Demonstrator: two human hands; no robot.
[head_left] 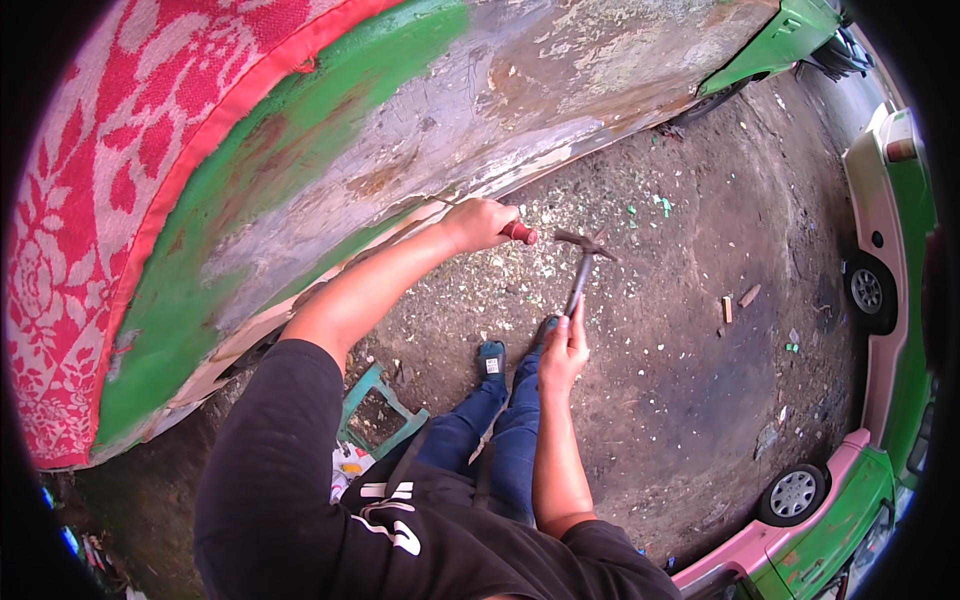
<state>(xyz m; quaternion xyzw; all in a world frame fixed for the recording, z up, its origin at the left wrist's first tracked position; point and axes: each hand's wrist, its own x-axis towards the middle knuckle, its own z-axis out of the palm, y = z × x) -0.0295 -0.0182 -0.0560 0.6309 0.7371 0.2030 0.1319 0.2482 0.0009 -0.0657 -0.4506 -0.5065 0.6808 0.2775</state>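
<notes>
My left hand [477, 224] is closed around a tool with a dark red handle [519, 232], probably a screwdriver or chisel. Its thin shaft [440, 200] points left at the lower edge of a car's side panel [330, 180], which shows patchy green paint, grey filler and brown bare spots. In my right hand [563, 356] a hammer [581, 268] is gripped by its handle. The dark hammer head [585, 244] hangs just right of the red handle's end, apart from it. Whether the shaft's tip touches the panel I cannot tell.
A red floral cloth [150, 130] covers the car's upper part. Paint flakes [480, 280] litter the dirt ground. A green plastic stool [385, 410] stands beside my legs. Wood pieces [728, 309] lie to the right, before a pink and green car [885, 370].
</notes>
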